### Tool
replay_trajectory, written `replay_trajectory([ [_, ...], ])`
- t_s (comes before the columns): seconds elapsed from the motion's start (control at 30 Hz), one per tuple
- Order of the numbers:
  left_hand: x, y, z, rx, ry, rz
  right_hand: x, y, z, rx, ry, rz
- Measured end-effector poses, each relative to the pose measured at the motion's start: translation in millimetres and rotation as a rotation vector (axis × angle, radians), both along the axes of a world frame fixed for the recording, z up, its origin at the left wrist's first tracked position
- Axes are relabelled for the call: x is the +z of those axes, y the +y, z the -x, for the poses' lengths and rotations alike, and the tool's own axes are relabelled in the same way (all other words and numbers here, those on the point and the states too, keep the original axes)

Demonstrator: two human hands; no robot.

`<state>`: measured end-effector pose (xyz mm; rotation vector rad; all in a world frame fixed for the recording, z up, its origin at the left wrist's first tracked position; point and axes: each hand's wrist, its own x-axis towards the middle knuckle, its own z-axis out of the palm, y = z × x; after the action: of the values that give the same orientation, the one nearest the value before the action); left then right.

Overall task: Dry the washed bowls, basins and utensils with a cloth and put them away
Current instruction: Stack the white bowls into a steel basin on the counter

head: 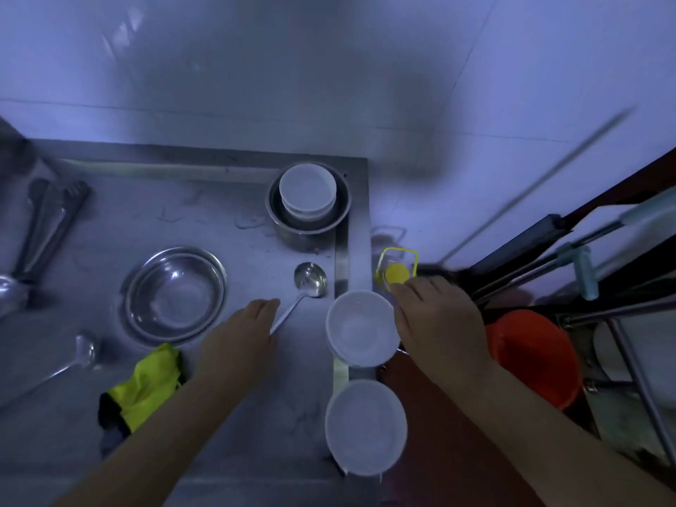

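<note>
Ladle [310, 280] between basin [175, 291] and bowl [360, 327]

Kitchen wash-up and utility corner, dimly lit. Fixtures: brushed stainless-steel counter [146, 221] with a raised back edge, set against a white tiled wall [256, 67]. Tableware on the counter: nested steel basins [175, 294]; a steel pot [311, 232] holding stacked white bowls [307, 188]; two more white plastic bowls [360, 327] [365, 426] at the counter's right edge. Utensils: ladle [310, 279], long-handled spoon [84, 351], steel tongs [47, 221]. Cleaning gear: crumpled yellow-green cloth [146, 386] on the counter; orange bucket [534, 356] on the floor to the right; long pole handles [530, 279] leaning beside it; a yellow-capped container [397, 272] beyond the counter edge.
</note>
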<state>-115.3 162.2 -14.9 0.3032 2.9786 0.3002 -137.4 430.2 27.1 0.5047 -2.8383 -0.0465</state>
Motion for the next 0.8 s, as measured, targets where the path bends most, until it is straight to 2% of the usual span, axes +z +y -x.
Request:
replay_trajectory([
  [0.13, -12.7, 24.2, -64.3, -0.052, -0.137, 0.099, -17.5, 26.0, -55.6, 0.057, -0.132, 0.084],
  [0.23, -16.0, 52.1, -98.2, 0.027, -0.292, 0.146, -32.2, 33.5, -83.2, 0.059, -0.282, 0.123],
  [0.33, -16.9, 75.4, -120.6, 0.091, -0.427, 0.087, -44.6, 30.1, -102.9, 0.029, -0.443, 0.148],
  [0.47, -28.6, 93.8, -137.6, 0.182, -0.360, -0.075, -56.2, 28.7, -118.3, -0.010, -0.669, 0.187],
  [0.53, -30.9, 99.3, -142.9, 0.241, -0.370, -0.120, -58.3, 27.1, -121.1, -0.039, -0.721, 0.229],
  [0.8, -30.3, 93.8, -147.0, 0.329, -0.398, -0.293, -54.4, 10.8, -121.2, -0.095, -0.765, 0.306],
])
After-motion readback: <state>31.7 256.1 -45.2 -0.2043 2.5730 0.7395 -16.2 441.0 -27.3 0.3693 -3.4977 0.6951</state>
